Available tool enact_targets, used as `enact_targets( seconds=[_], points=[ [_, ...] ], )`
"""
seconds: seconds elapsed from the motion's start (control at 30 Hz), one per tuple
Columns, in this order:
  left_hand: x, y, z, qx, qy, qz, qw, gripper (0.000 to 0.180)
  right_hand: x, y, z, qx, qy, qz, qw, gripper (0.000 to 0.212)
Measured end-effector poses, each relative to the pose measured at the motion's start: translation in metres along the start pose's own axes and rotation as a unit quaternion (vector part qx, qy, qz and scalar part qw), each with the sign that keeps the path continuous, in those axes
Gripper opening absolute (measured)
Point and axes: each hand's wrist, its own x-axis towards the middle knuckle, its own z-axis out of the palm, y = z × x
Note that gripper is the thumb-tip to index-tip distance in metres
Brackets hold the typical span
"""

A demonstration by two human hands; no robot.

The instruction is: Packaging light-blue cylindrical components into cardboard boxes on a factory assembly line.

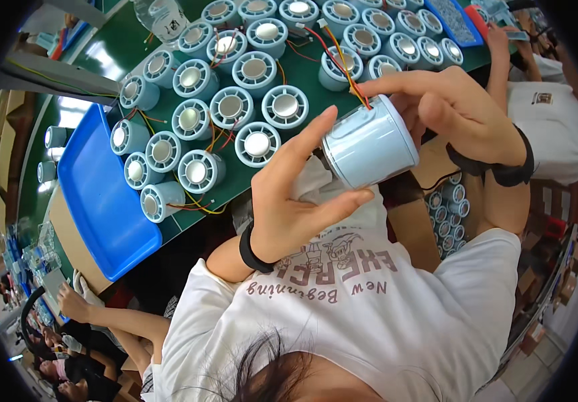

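I hold a pale blue round fan housing (pixel 369 147) in front of my chest with both hands. My left hand (pixel 296 201) cups it from below and from the left, thumb along its lower edge. My right hand (pixel 450 110) grips its upper right side, fingers over the rim where red and yellow wires (pixel 342 60) come out. The wires run back toward the green table (pixel 282 77).
Several more pale blue round housings with silver centres (pixel 230 107) stand in rows on the green table. A blue tray (pixel 104 201) lies at the left. A box of more housings (pixel 446 214) sits low at the right. Other people sit at the left and upper right.
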Motion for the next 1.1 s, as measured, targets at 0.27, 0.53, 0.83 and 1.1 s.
enact_targets(
  seconds=[0.27, 0.53, 0.83, 1.1],
  points=[
    [-0.005, 0.0, 0.004, -0.318, -0.027, -0.251, 0.914, 0.076, 0.008, 0.041, 0.009, -0.244, 0.062, -0.332, 0.909, 0.087],
    [-0.003, -0.005, 0.006, -0.346, -0.05, -0.27, 0.897, 0.069, 0.001, 0.035, 0.006, -0.227, 0.017, -0.236, 0.945, 0.099],
    [0.0, -0.003, -0.004, -0.344, -0.144, -0.297, 0.879, 0.063, 0.004, 0.039, 0.008, -0.094, -0.022, -0.143, 0.985, 0.094],
    [0.002, -0.018, 0.016, -0.3, -0.182, -0.296, 0.888, 0.061, -0.037, 0.062, 0.006, -0.19, 0.05, -0.107, 0.975, 0.087]
  ],
)
